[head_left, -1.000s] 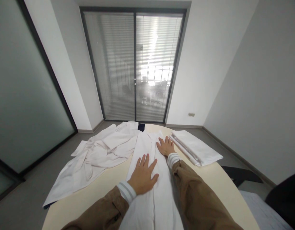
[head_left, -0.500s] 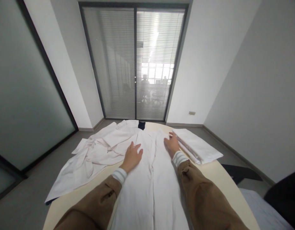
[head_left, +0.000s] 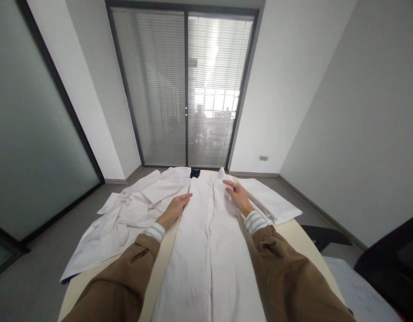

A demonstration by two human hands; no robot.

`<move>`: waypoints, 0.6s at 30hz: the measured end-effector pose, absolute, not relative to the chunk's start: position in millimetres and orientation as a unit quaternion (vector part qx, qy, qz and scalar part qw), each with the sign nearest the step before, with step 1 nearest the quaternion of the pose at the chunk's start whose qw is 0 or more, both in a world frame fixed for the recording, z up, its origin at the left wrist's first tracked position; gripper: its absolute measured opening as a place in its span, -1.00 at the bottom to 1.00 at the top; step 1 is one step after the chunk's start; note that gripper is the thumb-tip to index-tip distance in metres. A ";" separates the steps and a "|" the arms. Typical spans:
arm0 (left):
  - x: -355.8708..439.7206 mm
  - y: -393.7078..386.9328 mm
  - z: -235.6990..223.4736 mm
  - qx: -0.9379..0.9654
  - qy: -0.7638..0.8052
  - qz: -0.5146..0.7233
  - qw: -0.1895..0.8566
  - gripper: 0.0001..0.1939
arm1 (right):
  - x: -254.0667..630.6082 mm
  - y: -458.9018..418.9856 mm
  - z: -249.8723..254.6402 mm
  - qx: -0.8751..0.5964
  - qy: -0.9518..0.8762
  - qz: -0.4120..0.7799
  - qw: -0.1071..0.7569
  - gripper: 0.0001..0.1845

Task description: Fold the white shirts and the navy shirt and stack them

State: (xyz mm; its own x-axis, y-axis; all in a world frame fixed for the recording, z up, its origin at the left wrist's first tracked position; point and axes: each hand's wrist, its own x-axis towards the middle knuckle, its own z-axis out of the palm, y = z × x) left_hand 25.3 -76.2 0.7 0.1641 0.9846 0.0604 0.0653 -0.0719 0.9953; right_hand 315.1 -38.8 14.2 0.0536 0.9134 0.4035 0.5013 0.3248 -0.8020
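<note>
A long white garment lies down the middle of the table, with a lengthwise front seam and a few creases. At its upper left edge is my left hand, fingers drawn together on the cloth's edge. My right hand rests over the upper right part, its index finger stretched out and thumb apart. Near that hand a bit of cloth stands up at the far end. Left of the garment spreads a rumpled white garment with a dark blue patch beside its far end.
A folded white garment lies at the table's right side. The round pale table shows along both sides. A dark chair stands at the lower right. Beyond are a glass door with blinds and a wall socket.
My left hand has moved left to the garment's edge and its fingers have come together. My right hand has shifted inward over the cloth. The far end of the cloth has risen slightly.
</note>
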 end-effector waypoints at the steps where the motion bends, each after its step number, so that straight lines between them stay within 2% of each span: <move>1: 26.5 -78.1 3.4 0.559 0.452 0.467 0.515 -0.41 | 313.9 -44.6 20.9 -0.523 -0.649 0.226 0.505 -0.51; 6: 31.6 -87.6 19.7 0.515 0.445 0.550 0.484 -0.48 | 307.5 -83.7 49.2 -0.437 -0.637 0.295 0.563 -0.63; 8: 32.1 -94.5 26.6 0.511 0.425 0.564 0.491 -0.42 | 306.3 -102.6 55.6 -0.409 -0.640 0.325 0.563 -0.71; 11: 29.6 -108.7 35.8 0.534 0.376 0.533 0.539 -0.26 | 306.0 -130.7 60.1 -0.360 -0.649 0.398 0.539 -0.64; 13: 25.3 -118.9 40.2 0.575 0.360 0.491 0.546 -0.24 | 306.7 -148.7 60.3 -0.342 -0.665 0.437 0.500 -0.56; 15: 19.4 -127.9 42.8 0.628 0.365 0.444 0.524 -0.38 | 309.0 -165.8 58.4 -0.344 -0.694 0.438 0.457 -0.48; 18: 9.7 -137.3 43.2 0.693 0.380 0.401 0.463 -0.66 | 316.3 -187.3 51.1 -0.366 -0.749 0.378 0.402 -0.41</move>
State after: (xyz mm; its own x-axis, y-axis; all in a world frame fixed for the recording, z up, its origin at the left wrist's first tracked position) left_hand 9.7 -137.3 43.2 0.3888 0.8985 0.2037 0.1558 -0.2821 0.9466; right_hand 316.3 -187.3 51.1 -0.4095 0.8522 0.3257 0.2440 0.4463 -0.8610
